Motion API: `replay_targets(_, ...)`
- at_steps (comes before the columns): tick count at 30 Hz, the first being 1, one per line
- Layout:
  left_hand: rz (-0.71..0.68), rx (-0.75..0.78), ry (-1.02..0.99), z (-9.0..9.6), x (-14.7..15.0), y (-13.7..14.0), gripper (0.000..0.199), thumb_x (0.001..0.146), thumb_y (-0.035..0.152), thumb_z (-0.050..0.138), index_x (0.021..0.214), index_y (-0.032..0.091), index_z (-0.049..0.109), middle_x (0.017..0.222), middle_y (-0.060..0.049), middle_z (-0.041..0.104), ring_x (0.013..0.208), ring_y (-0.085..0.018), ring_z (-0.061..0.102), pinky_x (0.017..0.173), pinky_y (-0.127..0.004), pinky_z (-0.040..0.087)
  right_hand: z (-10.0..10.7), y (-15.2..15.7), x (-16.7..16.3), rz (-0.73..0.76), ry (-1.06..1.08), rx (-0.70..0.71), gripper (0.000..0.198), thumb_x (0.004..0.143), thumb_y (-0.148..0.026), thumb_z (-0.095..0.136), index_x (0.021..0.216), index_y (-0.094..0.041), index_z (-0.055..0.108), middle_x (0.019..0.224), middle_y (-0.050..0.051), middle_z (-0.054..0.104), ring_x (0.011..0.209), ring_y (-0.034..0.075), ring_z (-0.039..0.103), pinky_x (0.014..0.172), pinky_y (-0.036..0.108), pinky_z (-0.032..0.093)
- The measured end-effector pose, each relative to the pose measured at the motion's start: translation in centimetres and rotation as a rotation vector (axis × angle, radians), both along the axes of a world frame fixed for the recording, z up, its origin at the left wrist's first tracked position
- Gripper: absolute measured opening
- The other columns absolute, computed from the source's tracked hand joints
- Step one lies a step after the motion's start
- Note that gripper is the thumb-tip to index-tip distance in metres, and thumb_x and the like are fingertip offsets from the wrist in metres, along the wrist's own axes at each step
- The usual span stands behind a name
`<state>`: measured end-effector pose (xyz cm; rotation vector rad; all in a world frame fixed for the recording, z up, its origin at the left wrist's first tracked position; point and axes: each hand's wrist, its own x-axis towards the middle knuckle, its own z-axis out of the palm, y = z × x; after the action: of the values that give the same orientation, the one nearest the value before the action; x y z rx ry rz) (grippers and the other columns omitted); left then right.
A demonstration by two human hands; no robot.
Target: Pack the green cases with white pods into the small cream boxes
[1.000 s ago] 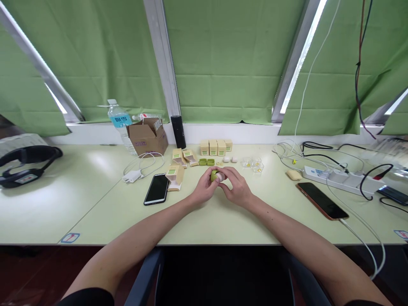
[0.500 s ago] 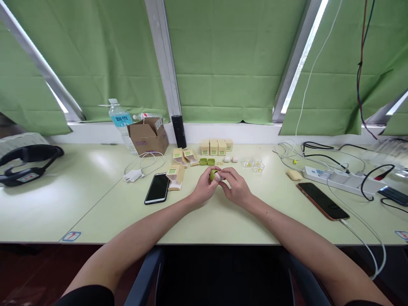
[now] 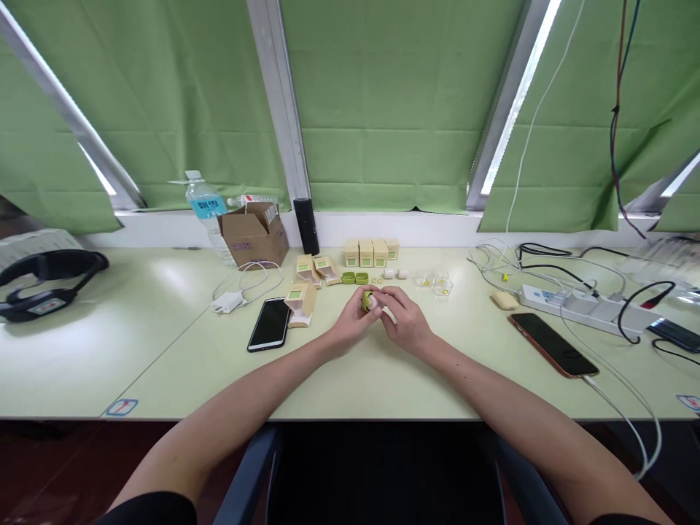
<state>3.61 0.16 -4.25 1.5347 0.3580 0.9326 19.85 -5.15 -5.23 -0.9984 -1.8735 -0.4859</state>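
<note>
My left hand (image 3: 351, 321) is closed round a small olive-green cover (image 3: 366, 298), above the middle of the table. A small rounded white case (image 3: 373, 302), like an earbud case, sits against or partly inside the cover; the fingers hide how deep. My right hand (image 3: 405, 319) pinches at the white case from the right, fingertips on it. Just beyond the hands are two more green covers (image 3: 355, 278), small yellowish bits (image 3: 377, 281) and two white cases (image 3: 396, 273). Clear pieces with yellow centres (image 3: 436, 281) lie to their right.
Several small cream boxes (image 3: 366, 252) stand at the back, with opened ones (image 3: 300, 302) at left near a phone (image 3: 270, 324). A brown carton (image 3: 254, 233) and water bottle (image 3: 208, 208) are behind. On the right lie a second phone (image 3: 553, 344) and a power strip (image 3: 580, 308).
The white case has shifted slightly left, closer into the green cover, and my right fingertips have moved a little over it. The things on the table have stayed put.
</note>
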Motion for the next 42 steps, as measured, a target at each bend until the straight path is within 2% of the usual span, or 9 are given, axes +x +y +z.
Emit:
replay_targets(4,0.018,-0.099,-0.068,-0.1,0.2,0.4,0.059,0.078,0.051,0.086,0.117,0.018,0.059,0.105,-0.006,0.063,0.094,-0.017,0.060,0.080,-0.027,0.048,0.0,-0.1,-0.2,0.008,0.018,-0.071,0.044,0.104,-0.021,0.049,0.147,-0.022,0.049,0.124,0.016,0.063,0.114,0.027,0.067,0.088,0.042,0.066)
replay_targets(8,-0.070,-0.226,-0.163,0.1,0.1,0.7,0.049,0.079,0.045,0.087,0.112,0.016,0.063,0.087,-0.001,0.059,0.081,-0.013,0.055,0.072,-0.025,0.045,0.1,-0.2,-0.5,0.024,0.044,-0.147,0.050,0.105,-0.027,0.052,0.154,-0.023,0.043,0.132,0.017,0.060,0.121,0.028,0.065,0.090,0.042,0.066)
replay_targets(10,-0.101,-0.261,-0.192,0.3,0.0,0.6,0.044,0.081,0.040,0.086,0.111,0.016,0.064,0.086,0.000,0.058,0.079,-0.012,0.053,0.071,-0.025,0.044,0.1,-0.2,-0.5,0.017,0.050,-0.182,0.050,0.105,-0.028,0.051,0.154,-0.024,0.044,0.133,0.016,0.060,0.122,0.028,0.064,0.092,0.044,0.066)
replay_targets(15,-0.119,-0.270,-0.191,0.2,-0.1,0.6,0.039,0.082,0.036,0.085,0.110,0.016,0.067,0.088,-0.002,0.059,0.083,-0.013,0.054,0.073,-0.025,0.044,0.1,-0.1,-0.2,0.012,0.045,-0.202,0.048,0.104,-0.025,0.053,0.152,-0.025,0.046,0.133,0.015,0.059,0.122,0.028,0.063,0.090,0.043,0.066)
replay_targets(21,-0.114,-0.280,-0.164,-0.1,0.0,0.7,0.042,0.080,0.036,0.086,0.112,0.017,0.067,0.089,-0.001,0.059,0.084,-0.013,0.054,0.072,-0.025,0.044,-0.2,0.0,-0.2,-0.007,0.041,-0.191,0.046,0.103,-0.025,0.053,0.149,-0.025,0.048,0.126,0.015,0.058,0.110,0.027,0.066,0.081,0.040,0.066)
replay_targets(27,-0.117,-0.291,-0.159,0.0,0.1,0.6,0.041,0.081,0.037,0.085,0.111,0.018,0.067,0.090,-0.002,0.061,0.084,-0.014,0.056,0.072,-0.025,0.043,-0.1,0.0,-0.3,0.005,0.046,-0.143,0.043,0.103,-0.022,0.053,0.146,-0.023,0.050,0.123,0.014,0.056,0.100,0.024,0.067,0.078,0.039,0.066)
replay_targets(31,-0.103,-0.301,-0.151,-0.2,0.0,0.7,0.044,0.080,0.038,0.086,0.113,0.018,0.066,0.093,-0.002,0.061,0.084,-0.013,0.055,0.074,-0.025,0.044,-0.2,0.0,-0.2,-0.002,0.037,-0.150,0.044,0.103,-0.022,0.052,0.147,-0.023,0.049,0.124,0.015,0.056,0.100,0.024,0.067,0.078,0.039,0.066)
replay_targets(35,-0.156,-0.306,-0.166,-0.3,-0.4,0.9,0.047,0.080,0.036,0.087,0.118,0.019,0.064,0.097,-0.003,0.061,0.086,-0.014,0.056,0.077,-0.026,0.045,-0.1,0.0,-0.2,-0.003,0.041,-0.136,0.043,0.103,-0.023,0.051,0.146,-0.023,0.049,0.124,0.015,0.057,0.104,0.025,0.067,0.080,0.040,0.066)
replay_targets(42,-0.262,-0.384,-0.180,0.1,-0.8,0.9,0.053,0.067,0.018,0.090,0.115,0.018,0.066,0.099,-0.005,0.063,0.090,-0.017,0.058,0.078,-0.027,0.044,0.2,-0.4,-0.5,-0.040,0.046,-0.160,0.041,0.103,-0.027,0.050,0.143,-0.023,0.051,0.124,0.015,0.058,0.109,0.027,0.066,0.085,0.042,0.065)
